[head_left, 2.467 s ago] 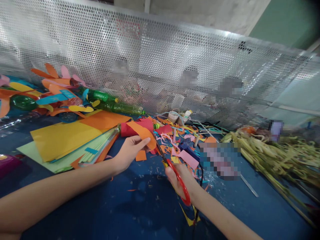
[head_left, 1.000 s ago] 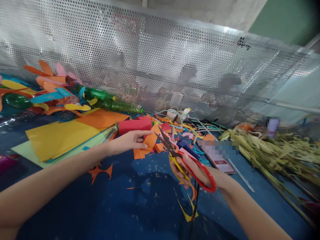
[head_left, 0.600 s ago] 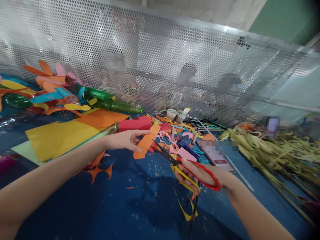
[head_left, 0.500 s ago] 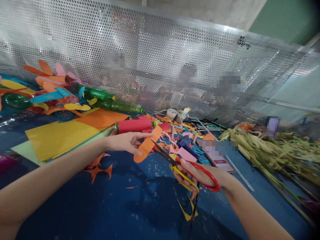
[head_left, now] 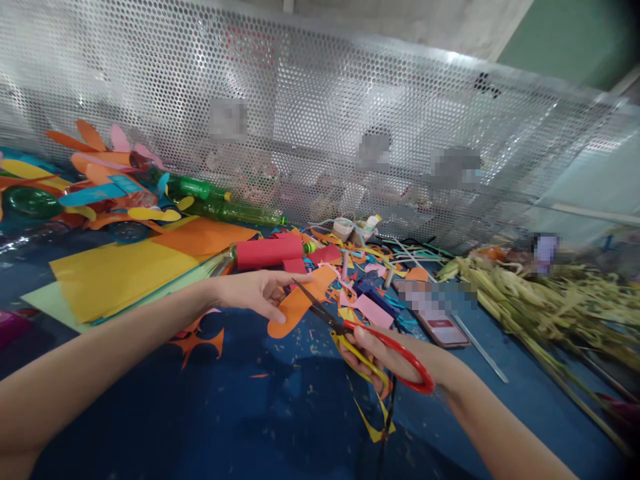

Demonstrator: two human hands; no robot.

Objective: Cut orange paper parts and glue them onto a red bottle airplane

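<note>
Orange paper [head_left: 293, 308] sits pinched in left hand [head_left: 254, 292], mid-counter [head_left: 225, 413], near side of red-wrapped bottle [head_left: 270, 253]; right hand [head_left: 385, 350] grips scissors [head_left: 341, 328] by the handles, blades crossing the paper, contact hard to tell. Best: turn paper into blades, snip short, keep left fingertips clear of the points.

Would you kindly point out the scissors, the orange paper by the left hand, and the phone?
Scissors [head_left: 341, 328], head view: on the pivot.
Orange paper [head_left: 296, 310], head view: on its flat face.
Phone [head_left: 436, 318], head view: on its screen.
</note>
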